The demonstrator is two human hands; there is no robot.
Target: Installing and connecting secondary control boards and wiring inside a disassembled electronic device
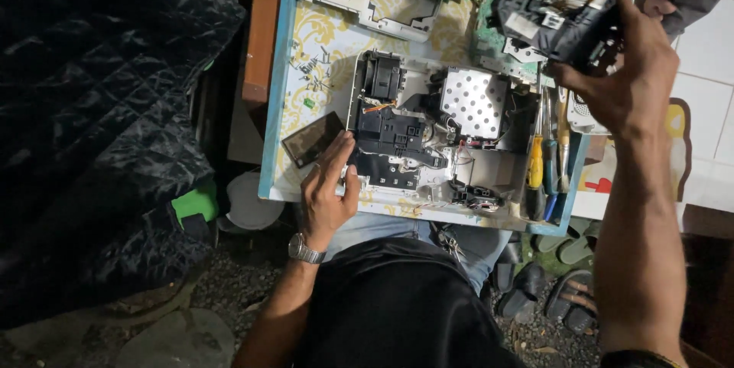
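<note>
On the patterned table (321, 39), left hand (327, 192) rests flat; right hand (631, 70) fingers grip a black optical block (562, 5)

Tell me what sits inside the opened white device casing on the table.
Inside the opened white device casing: a black plastic module, a perforated silver metal shield, loose wires and small connectors. Whatever lies under the module and shield is covered. The left hand rests on the casing's edge.

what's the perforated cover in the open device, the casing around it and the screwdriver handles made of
The perforated cover looks like bare sheet metal: silvery, dull shine, regular punched holes. The casing seems to be off-white moulded plastic, matte, with thin walls. The screwdriver handles look like glossy plastic, yellow and black, possibly with rubbery grip parts; too small to tell. The left hand rests at the casing's edge.
</note>
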